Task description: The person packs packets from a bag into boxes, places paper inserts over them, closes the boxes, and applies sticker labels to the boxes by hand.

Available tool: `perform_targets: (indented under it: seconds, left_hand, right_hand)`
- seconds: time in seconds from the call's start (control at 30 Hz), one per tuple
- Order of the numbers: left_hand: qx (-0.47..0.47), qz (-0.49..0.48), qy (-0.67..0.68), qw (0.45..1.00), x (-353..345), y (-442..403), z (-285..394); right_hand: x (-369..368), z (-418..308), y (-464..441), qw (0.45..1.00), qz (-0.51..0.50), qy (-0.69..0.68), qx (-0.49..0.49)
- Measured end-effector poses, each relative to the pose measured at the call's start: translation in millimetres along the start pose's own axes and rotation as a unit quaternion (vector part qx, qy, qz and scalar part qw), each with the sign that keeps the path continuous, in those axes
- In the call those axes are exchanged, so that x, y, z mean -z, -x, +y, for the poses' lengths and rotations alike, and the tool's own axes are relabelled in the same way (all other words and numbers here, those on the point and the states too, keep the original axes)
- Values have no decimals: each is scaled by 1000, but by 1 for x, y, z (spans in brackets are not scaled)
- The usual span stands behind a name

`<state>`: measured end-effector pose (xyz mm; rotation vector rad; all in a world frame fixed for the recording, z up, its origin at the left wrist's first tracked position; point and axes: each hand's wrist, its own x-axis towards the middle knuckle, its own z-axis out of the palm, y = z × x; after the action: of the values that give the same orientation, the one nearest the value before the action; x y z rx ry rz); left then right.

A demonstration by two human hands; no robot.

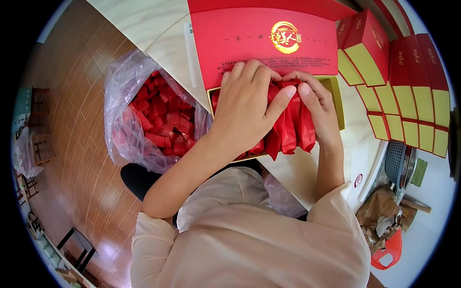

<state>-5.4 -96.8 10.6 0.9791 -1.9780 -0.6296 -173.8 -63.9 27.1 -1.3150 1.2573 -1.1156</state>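
An open box stands on the pale counter, its red lid point(240, 38) with a gold emblem folded back and its yellow wall point(336, 93) showing at the right. Shiny red packets point(288, 127) fill it and stick out over its near edge. My left hand point(249, 101) lies over the left part of the box, fingers bent on the packets, thumb pointing right. My right hand point(317, 101) grips the upper ends of the red packets at the right, thumb and fingers bent around them. The fingertips of both hands nearly meet at the packets' top.
A clear plastic bag point(120, 110) full of small red packets point(165, 115) sits left of the box. Red and yellow boxes point(408, 96) are stacked at the right. Below them are a blue basket point(394, 161), brown paper point(379, 211) and a red plastic item point(391, 249).
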Motion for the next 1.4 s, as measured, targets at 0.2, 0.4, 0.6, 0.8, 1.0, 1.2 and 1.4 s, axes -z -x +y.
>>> perform_targets:
  seconds: [0.2, 0.4, 0.6, 0.8, 1.0, 1.2, 1.4]
  left_hand:
    - [4, -3, -1, 1000, 1, 1, 1]
    - [26, -43, -30, 998, 9, 7, 5]
    - [-9, 20, -82, 996, 2, 8, 2]
    - [-19, -55, -181, 982, 4, 4, 0]
    - [-4, 26, -60, 998, 35, 27, 7]
    - [152, 72, 239, 956, 14, 108, -6]
    - [129, 73, 166, 975, -5, 119, 8]
  right_hand:
    - [3, 2, 2, 1000, -19, 16, -7]
    - [3, 5, 1, 998, -58, 19, -10]
    - [-6, 4, 2, 998, 5, 8, -61]
    - [-19, 20, 4, 914, 34, 395, 90]
    - [-9, 14, 8, 893, 72, 443, 14]
    - [-13, -14, 23, 927, -91, 362, -34]
    - [-52, -5, 30, 918, -24, 394, -41]
